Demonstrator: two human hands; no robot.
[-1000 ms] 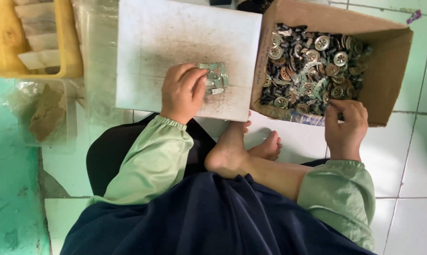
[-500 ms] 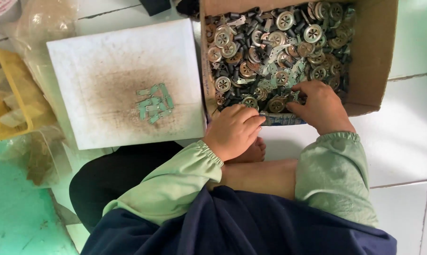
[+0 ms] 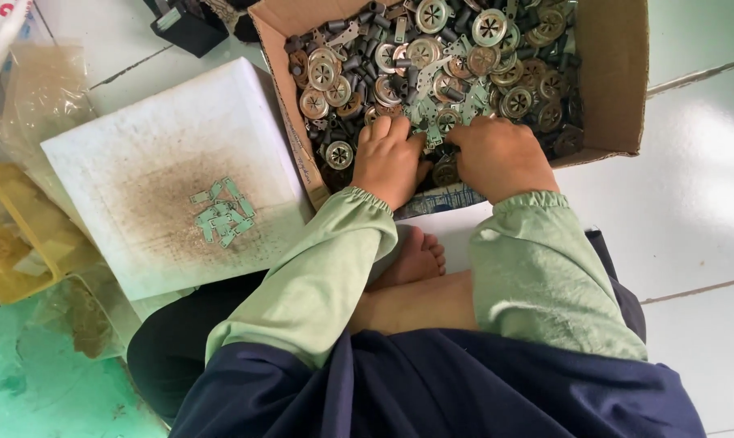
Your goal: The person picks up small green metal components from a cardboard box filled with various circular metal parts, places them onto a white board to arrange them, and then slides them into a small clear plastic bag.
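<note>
Both hands dig into the metal parts point(image 3: 432, 73) in the cardboard box point(image 3: 610, 81): left hand point(image 3: 390, 158) with its grip spread flat on them, right hand point(image 3: 501, 154) curled, its grip hidden. They work hard against the box's near wall; tiled floor point(image 3: 691, 203) lies open to the right. Half a second ago the left hand hovered outside the wall. Small plates point(image 3: 221, 212) stay on the white board point(image 3: 132, 154).

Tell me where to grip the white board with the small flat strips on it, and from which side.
Grip the white board by its bare left edge, coming from the left: it lies flat, the strips sit right of centre, and the cardboard box crowds its right corner.
</note>
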